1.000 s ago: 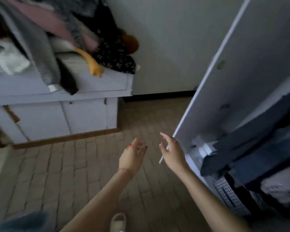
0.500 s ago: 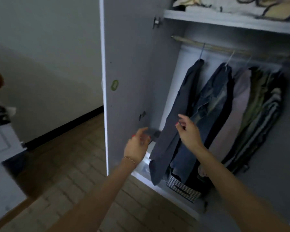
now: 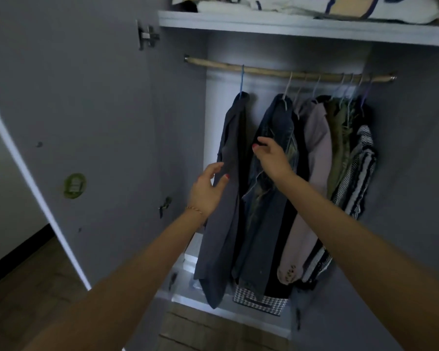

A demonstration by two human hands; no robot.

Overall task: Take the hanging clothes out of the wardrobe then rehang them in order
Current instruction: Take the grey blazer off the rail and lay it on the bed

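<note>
Several garments hang from a wooden rail [image 3: 269, 71] inside the open wardrobe. A dark grey jacket [image 3: 223, 219] hangs alone at the left, then a denim jacket [image 3: 279, 122], a mauve garment [image 3: 314, 158], an olive one [image 3: 340, 138] and a striped one [image 3: 360, 173]. My left hand [image 3: 208, 191] is open, fingers spread against the grey jacket's left edge. My right hand [image 3: 271, 158] is raised in front of the denim jacket with relaxed fingers, holding nothing.
The wardrobe door [image 3: 86, 122] stands open to the left, with a green sticker [image 3: 74, 186] on it. Folded bedding [image 3: 314, 6] lies on the top shelf [image 3: 289, 26]. A houndstooth box [image 3: 259, 302] sits on the wardrobe floor under the clothes.
My view has swung from the dresser and floor to face the wardrobe. Both hands have risen and moved in toward the grey and denim jackets.
</note>
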